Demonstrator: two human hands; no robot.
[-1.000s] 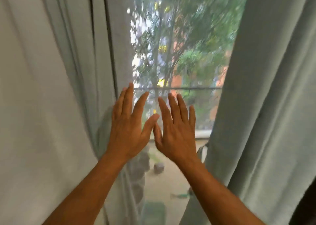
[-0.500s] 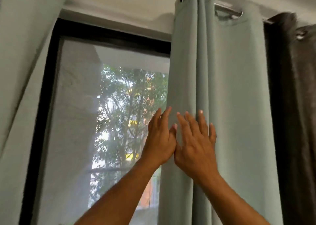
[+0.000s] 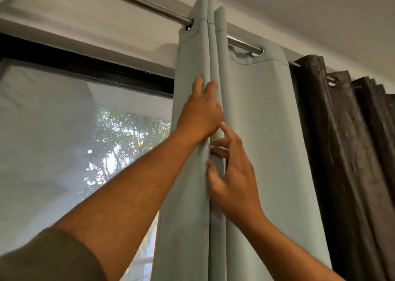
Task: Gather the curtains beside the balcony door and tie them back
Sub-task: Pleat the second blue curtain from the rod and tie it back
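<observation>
The glazed balcony door (image 3: 85, 144) now stands uncovered on the left. The left hand (image 3: 201, 114) lies flat, fingers spread, against the bunched folds of the pale green fabric curtain (image 3: 256, 131); a moment ago both palms merely rested there. Below it, the right hand (image 3: 233, 174) half-curls, pinching a pleat. Beyond hangs a dark brown curtain (image 3: 352, 152); gathering's under way, tying to come

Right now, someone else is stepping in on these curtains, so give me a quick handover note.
Left hand: flat against the pale green curtain, fingers pressing its pleats.
Right hand: lower down, fingers pinching the same folds.
The pale green curtain hangs from the rod, partly bunched; the dark curtain hangs to its right, untouched.
Done: left pleats gathered.
Left: gather the flat right panel, then tie back. No tieback in view.
</observation>
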